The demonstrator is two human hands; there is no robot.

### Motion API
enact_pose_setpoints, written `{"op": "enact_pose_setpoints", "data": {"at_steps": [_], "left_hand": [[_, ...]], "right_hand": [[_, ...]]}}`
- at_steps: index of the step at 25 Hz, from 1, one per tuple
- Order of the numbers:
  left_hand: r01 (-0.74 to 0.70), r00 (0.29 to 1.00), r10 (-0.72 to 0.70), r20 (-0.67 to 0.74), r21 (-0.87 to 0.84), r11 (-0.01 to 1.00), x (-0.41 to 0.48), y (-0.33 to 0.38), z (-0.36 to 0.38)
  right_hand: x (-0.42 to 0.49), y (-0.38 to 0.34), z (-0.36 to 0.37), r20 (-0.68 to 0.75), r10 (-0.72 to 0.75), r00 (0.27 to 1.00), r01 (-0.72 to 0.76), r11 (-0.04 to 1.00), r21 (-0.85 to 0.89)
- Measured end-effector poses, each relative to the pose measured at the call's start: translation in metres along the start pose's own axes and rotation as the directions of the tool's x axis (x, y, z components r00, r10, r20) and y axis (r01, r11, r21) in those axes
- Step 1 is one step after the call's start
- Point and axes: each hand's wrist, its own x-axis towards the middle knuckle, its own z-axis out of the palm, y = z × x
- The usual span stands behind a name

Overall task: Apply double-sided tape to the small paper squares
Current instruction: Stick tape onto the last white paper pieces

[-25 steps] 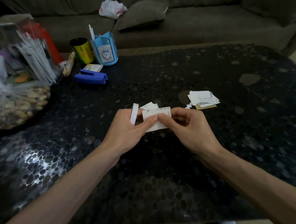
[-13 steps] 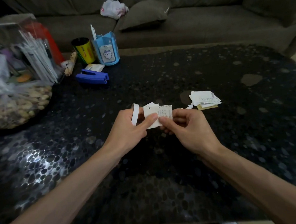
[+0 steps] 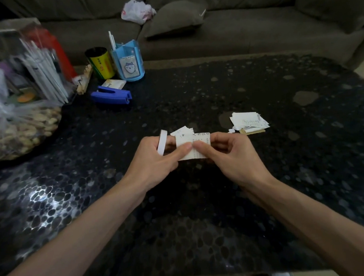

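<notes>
**Both hands meet at mid-frame**

Two bare forearms reach in from the lower corners and converge. The left hand point(image 3: 154, 161) and right hand point(image 3: 232, 158) show their backs to the camera, fingers curled. Their thumb tips nearly touch as both pinch one small white printed paper slip point(image 3: 200, 138).

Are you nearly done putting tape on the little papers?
Done: unclear. A pile of paper pieces lies on the table, but I can't see tape on them. In hand: the left hand and right hand pinch one printed paper piece, the tape roll on the left fingers. Left: taping this piece and the others held behind it.
</notes>
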Motion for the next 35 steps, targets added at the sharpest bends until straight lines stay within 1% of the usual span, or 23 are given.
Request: {"op": "enact_pose_setpoints", "data": {"at_steps": [4, 8, 10, 12, 13, 15, 17, 19, 20, 21, 23, 24, 25, 26, 27, 28, 29, 30, 32, 33, 35], "left_hand": [[-0.019, 0.999, 0.02, -0.044, 0.02, 1.0, 0.002, 0.0, 0.0], [-0.004, 1.0, 0.005, -0.028, 0.015, 1.0, 0.004, 0.0, 0.002], [0.035, 0.999, -0.035, -0.006, -0.015, 0.999, 0.007, 0.0, 0.004], [0.083, 0.995, -0.081, 0.053, -0.04, 0.996, 0.008, 0.0, 0.005], [0.073, 0.994, -0.069, 0.089, -0.042, 0.996, 0.008, -0.001, 0.006], [-0.058, 0.989, 0.057, 0.135, -0.002, 0.998, 0.009, -0.004, 0.008], [-0.2, 0.97, 0.191, 0.148, 0.051, 0.978, 0.01, -0.005, 0.008], [-0.257, 0.958, 0.24, 0.159, 0.095, 0.962, 0.009, -0.005, 0.008], [-0.273, 0.953, 0.253, 0.165, 0.116, 0.955, 0.008, -0.003, 0.009], [-0.285, 0.95, 0.262, 0.17, 0.129, 0.95, 0.006, -0.002, 0.009], [-0.314, 0.939, 0.288, 0.187, 0.129, 0.941, 0.003, 0.001, 0.011], [-0.329, 0.934, 0.304, 0.188, 0.117, 0.937, 0.003, 0.001, 0.012], [-0.338, 0.93, 0.316, 0.189, 0.097, 0.936, 0.003, 0.001, 0.013], [-0.344, 0.927, 0.325, 0.188, 0.075, 0.936, 0.004, -0.001, 0.013], [-0.351, 0.924, 0.335, 0.188, 0.059, 0.935, 0.005, -0.002, 0.013], [-0.361, 0.92, 0.345, 0.188, 0.055, 0.931, 0.005, -0.004, 0.012], [-0.372, 0.915, 0.355, 0.19, 0.06, 0.926, 0.006, -0.004, 0.011], [-0.383, 0.911, 0.364, 0.195, 0.071, 0.921, 0.007, -0.004, 0.01], [-0.381, 0.91, 0.362, 0.201, 0.066, 0.922, 0.006, -0.001, 0.008], [-0.371, 0.913, 0.353, 0.205, 0.056, 0.927, 0.005, 0.002, 0.007], [-0.363, 0.916, 0.343, 0.21, 0.065, 0.93, 0.004, 0.004, 0.006]], "right_hand": [[0.001, 0.002, 0.0, -0.056, 0.096, 0.994, -0.093, 0.994, 0.057], [0.007, 0.008, -0.002, -0.123, 0.108, 0.987, -0.098, 0.992, 0.082], [0.018, 0.014, -0.012, -0.232, 0.13, 0.964, -0.12, 0.991, 0.056], [0.034, 0.02, -0.03, -0.368, 0.156, 0.917, -0.166, 0.986, 0.004], [0.041, 0.022, -0.04, -0.437, 0.153, 0.886, -0.185, 0.982, -0.032], [0.053, 0.021, -0.059, -0.558, 0.126, 0.82, -0.209, 0.974, -0.087], [0.063, 0.018, -0.072, -0.632, 0.104, 0.768, -0.214, 0.972, -0.1], [0.072, 0.019, -0.08, -0.668, 0.086, 0.74, -0.226, 0.966, -0.125], [0.075, 0.021, -0.082, -0.672, 0.073, 0.737, -0.243, 0.956, -0.163], [0.076, 0.023, -0.083, -0.671, 0.047, 0.74, -0.273, 0.933, -0.235], [0.074, 0.026, -0.082, -0.659, -0.035, 0.752, -0.334, 0.841, -0.426], [0.071, 0.025, -0.078, -0.637, -0.096, 0.765, -0.315, 0.807, -0.5], [0.068, 0.021, -0.073, -0.59, -0.169, 0.789, -0.237, 0.803, -0.547], [0.065, 0.016, -0.064, -0.511, -0.253, 0.822, -0.099, 0.819, -0.565], [0.061, 0.007, -0.052, -0.408, -0.334, 0.85, 0.072, 0.84, -0.537], [0.055, -0.001, -0.037, -0.3, -0.399, 0.867, 0.229, 0.851, -0.472], [0.047, -0.01, -0.023, -0.197, -0.449, 0.871, 0.343, 0.845, -0.41], [0.04, -0.017, -0.01, -0.109, -0.486, 0.867, 0.421, 0.832, -0.361], [0.029, -0.023, 0.005, -0.002, -0.525, 0.851, 0.496, 0.806, -0.324], [0.026, -0.022, 0.008, 0.018, -0.533, 0.846, 0.507, 0.793, -0.337], [0.022, -0.017, 0.007, 0.004, -0.554, 0.833, 0.517, 0.775, -0.363]]}}
